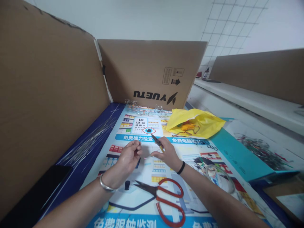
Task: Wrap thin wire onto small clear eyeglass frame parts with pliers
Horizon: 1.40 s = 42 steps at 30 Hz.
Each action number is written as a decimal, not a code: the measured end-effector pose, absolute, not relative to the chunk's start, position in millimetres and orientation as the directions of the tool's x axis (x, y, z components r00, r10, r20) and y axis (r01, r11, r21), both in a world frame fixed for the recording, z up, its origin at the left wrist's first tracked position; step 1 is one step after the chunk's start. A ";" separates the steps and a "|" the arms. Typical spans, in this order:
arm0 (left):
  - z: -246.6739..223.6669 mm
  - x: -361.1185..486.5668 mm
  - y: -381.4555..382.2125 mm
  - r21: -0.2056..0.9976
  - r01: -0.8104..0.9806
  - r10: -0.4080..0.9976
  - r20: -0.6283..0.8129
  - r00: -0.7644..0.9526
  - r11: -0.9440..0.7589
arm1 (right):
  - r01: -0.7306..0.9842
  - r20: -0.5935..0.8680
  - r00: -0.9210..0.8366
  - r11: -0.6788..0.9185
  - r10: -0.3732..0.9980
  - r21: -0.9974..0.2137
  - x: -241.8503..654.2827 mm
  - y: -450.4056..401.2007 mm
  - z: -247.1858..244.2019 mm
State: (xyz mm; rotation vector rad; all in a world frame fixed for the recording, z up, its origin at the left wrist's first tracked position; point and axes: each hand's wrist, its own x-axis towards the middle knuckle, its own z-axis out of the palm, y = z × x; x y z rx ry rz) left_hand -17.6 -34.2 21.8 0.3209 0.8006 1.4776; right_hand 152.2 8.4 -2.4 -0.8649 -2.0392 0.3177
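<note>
My left hand (pixel 129 157), a silver bangle on its wrist, is closed in a pinch above the printed sheet. Whatever its fingertips hold is too small to make out. To its right, my right hand (pixel 168 154) grips a pair of pliers (pixel 160 145) with dark jaws and yellow handles, tips pointing up and left. The two hands are a short way apart. Nearer to me, between my forearms, lie scissors (pixel 169 193) with red handles, their dark blades pointing left and slightly apart.
A yellow bag (pixel 211 123) with orange stuff at its mouth lies at right. Thin wires (pixel 87 142) lie at left beside a dark flat object (pixel 47 186). Tangled wire pieces (pixel 263 152) sit far right. Cardboard panels (pixel 147 69) wall the back and left. A clear coil (pixel 219 177) lies by my right forearm.
</note>
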 end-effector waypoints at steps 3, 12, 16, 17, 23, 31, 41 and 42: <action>20.4 -15.5 -35.5 0.666 -0.736 0.956 -0.275 -0.097 0.117 | 0.411 0.572 -0.354 0.672 0.740 -0.616 151.9 8.0 -0.6; 16.5 -8.0 -40.3 0.743 -0.640 0.965 -0.262 -0.007 0.197 | 0.333 0.335 -0.360 0.455 0.871 -0.826 153.6 13.0 -3.0; 15.9 -4.4 -44.2 0.752 -0.601 0.956 -0.286 0.073 0.271 | 0.333 0.261 -0.376 0.392 0.889 -0.857 153.3 13.9 -2.9; 15.7 -3.5 -45.3 0.754 -0.589 0.951 -0.293 0.095 0.291 | 0.339 0.258 -0.378 0.392 0.889 -0.855 153.0 13.9 -3.1; 15.1 -2.9 -47.5 0.752 -0.557 0.936 -0.281 0.210 0.351 | 0.407 0.278 -0.424 0.456 0.862 -0.792 156.3 16.5 2.6; 12.3 -11.3 -41.9 0.771 -0.539 0.936 -0.217 0.278 0.339 | 0.510 0.015 -0.686 0.496 0.727 -0.703 180.6 26.7 36.5; 15.7 -16.1 -39.4 0.796 -0.519 0.943 -0.195 0.269 0.312 | 0.571 -0.077 -0.673 0.451 0.735 -0.686 185.2 27.2 35.9; 15.5 -16.4 -39.2 0.799 -0.518 0.946 -0.191 0.261 0.305 | 0.572 -0.072 -0.671 0.454 0.738 -0.683 185.2 27.2 35.5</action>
